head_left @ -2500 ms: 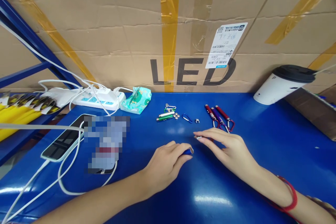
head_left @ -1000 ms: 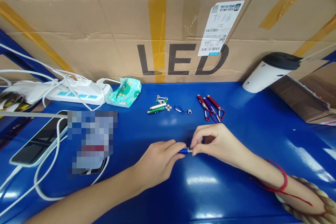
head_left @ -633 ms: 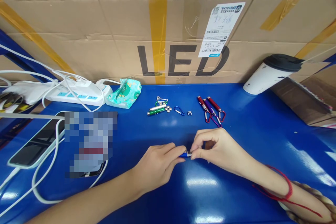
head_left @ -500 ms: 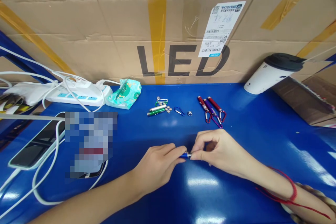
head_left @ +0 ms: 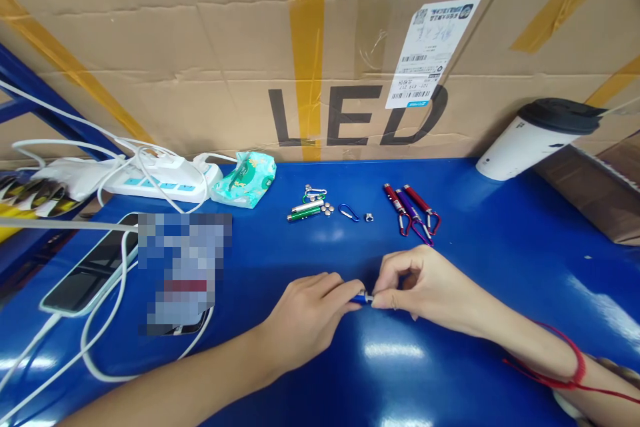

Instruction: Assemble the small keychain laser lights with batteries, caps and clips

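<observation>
My left hand (head_left: 311, 312) is closed around a small blue pen-shaped flashlight (head_left: 359, 297), most of which its fingers cover. At the right end of the flashlight, the thumb and forefinger of my right hand (head_left: 425, 288) pinch a thin silver tip; the tip's exact shape is hidden. Beyond the hands lie a blue carabiner (head_left: 349, 213), a small silver cap-like piece (head_left: 369, 217) and several button cells (head_left: 327, 209). Beside the cells are a green flashlight tube (head_left: 304, 214) and a silver tube (head_left: 307, 205). Two red flashlights (head_left: 423, 200) and a purple one (head_left: 413, 207), with carabiners, lie to the right.
A large cardboard box (head_left: 225, 93) stands along the back of the blue table (head_left: 280, 253). On the left are a power strip (head_left: 160, 187), white cables, a tissue pack (head_left: 245, 180) and a phone (head_left: 93, 270). A lidded paper cup (head_left: 525, 143) leans at the back right.
The whole view has shifted slightly, so everything appears a little farther right. Both hands keep the same grip on the blue flashlight, with hardly any visible finger movement.
</observation>
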The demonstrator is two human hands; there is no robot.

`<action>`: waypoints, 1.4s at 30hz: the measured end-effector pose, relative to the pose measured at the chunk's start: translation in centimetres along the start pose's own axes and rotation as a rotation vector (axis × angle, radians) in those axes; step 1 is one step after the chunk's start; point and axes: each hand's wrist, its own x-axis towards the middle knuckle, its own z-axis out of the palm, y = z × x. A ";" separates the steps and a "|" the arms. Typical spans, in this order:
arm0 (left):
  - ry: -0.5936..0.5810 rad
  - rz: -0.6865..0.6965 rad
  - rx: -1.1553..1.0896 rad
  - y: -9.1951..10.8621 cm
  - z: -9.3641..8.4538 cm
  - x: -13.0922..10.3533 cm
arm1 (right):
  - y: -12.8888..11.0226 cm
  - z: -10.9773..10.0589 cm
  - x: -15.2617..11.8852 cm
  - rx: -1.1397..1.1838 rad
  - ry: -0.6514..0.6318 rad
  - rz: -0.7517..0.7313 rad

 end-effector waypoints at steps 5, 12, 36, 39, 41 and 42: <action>-0.058 -0.048 0.004 0.1 -0.1 0.2 | 0.1 -0.2 0.4 -0.021 -0.005 0.006; -0.048 -0.099 -0.020 0.0 -0.1 0.2 | 0.5 -0.6 0.6 -0.113 0.018 -0.087; 0.132 0.037 0.112 -0.2 0.6 -0.3 | 1.0 0.9 0.4 -0.043 0.087 -0.032; 0.146 0.041 0.119 -0.2 0.7 -0.3 | 0.7 0.9 0.4 -0.021 0.086 -0.017; 0.153 0.040 0.117 -0.2 0.7 -0.3 | 0.5 0.8 0.5 -0.021 0.078 -0.001; 0.152 0.038 0.115 -0.2 0.7 -0.2 | 0.4 0.7 0.6 -0.024 0.069 0.005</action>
